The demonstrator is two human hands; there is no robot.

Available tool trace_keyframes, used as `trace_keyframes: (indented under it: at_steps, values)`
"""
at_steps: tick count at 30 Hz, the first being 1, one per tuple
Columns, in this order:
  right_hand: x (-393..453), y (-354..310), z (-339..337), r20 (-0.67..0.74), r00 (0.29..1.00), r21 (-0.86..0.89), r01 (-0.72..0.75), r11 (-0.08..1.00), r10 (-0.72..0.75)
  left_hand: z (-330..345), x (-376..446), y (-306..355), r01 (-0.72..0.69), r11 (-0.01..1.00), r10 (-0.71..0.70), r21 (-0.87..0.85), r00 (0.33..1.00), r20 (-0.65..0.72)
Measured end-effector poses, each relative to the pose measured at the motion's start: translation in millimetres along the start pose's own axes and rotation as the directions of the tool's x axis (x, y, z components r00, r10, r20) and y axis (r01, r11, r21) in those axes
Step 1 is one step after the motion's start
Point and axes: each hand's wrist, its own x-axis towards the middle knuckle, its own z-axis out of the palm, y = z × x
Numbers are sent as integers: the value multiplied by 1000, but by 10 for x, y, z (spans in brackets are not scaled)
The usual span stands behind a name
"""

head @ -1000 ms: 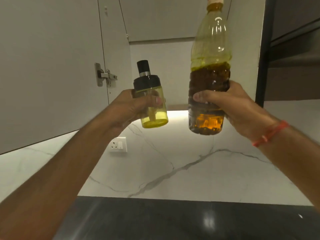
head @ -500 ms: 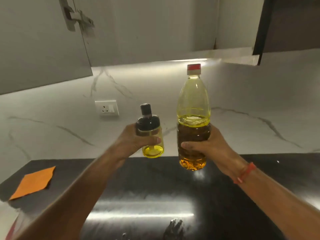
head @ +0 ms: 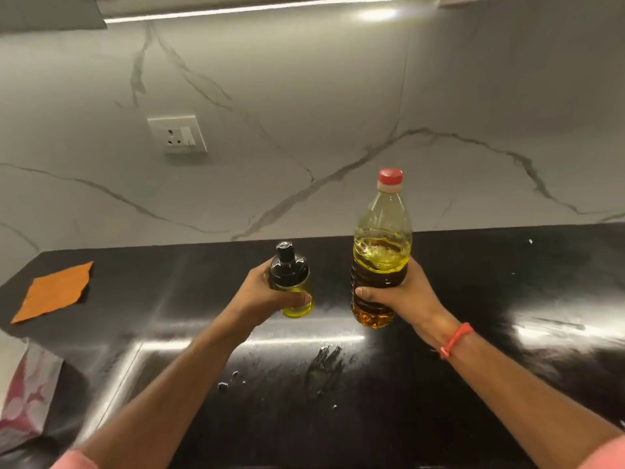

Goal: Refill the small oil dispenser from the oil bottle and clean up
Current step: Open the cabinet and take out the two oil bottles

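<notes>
Hands are both full: the left hand (head: 267, 292) wraps round the small oil dispenser (head: 292, 282), its black pump cap on, while the right hand (head: 402, 292) grips the oil bottle (head: 380, 252) about its lower half, red cap (head: 390, 177) screwed down; both vessels are upright, side by side and apart, low over the black counter (head: 507, 299) — whether either base touches it I cannot tell. Setting both down looks like the step in hand; do it squarely, bases flat, on the bare stretch between the smears and crumbs; keep them near each other so pouring is a short reach. Oil sloshes in the bottle — let it settle before uncapping. An orange cloth (head: 55, 291) lies far left, handy for wiping up.
</notes>
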Motion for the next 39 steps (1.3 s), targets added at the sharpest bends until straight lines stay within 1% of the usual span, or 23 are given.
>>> trace_keyframes:
  at_steps: [5, 8, 15, 20, 26, 31, 39]
  values:
    - [-204, 450, 11, -26, 998, -43, -52, 998, 51, 185, -53, -395, 72, 997, -72, 5, 997, -40]
    - [-331, 635, 48, -58, 997, -73, -52, 996, 48, 286, -121, -595, 104, 995, -104, 8, 994, -40]
    - [-545, 982, 102, -136, 987, -70, -95, 993, 85, 439, -316, -972, 155, 988, -154, 25, 987, -52]
    - [-653, 1104, 124, -151, 984, -86, -108, 990, 95, 497, -364, -1088, 172, 982, -166, 84, 984, -66]
    - [-769, 1213, 152, -188, 980, -129, -96, 987, 71, 581, -423, -1202, 193, 978, -188, 79, 980, -66]
    - [-781, 1258, 131, -153, 987, -179, -69, 981, 42, 655, -474, -1279, 191, 977, -186, 98, 981, -56]
    - [-793, 1282, 127, -142, 989, -163, -65, 985, 41, 713, -484, -1343, 171, 979, -166, 115, 985, -50]
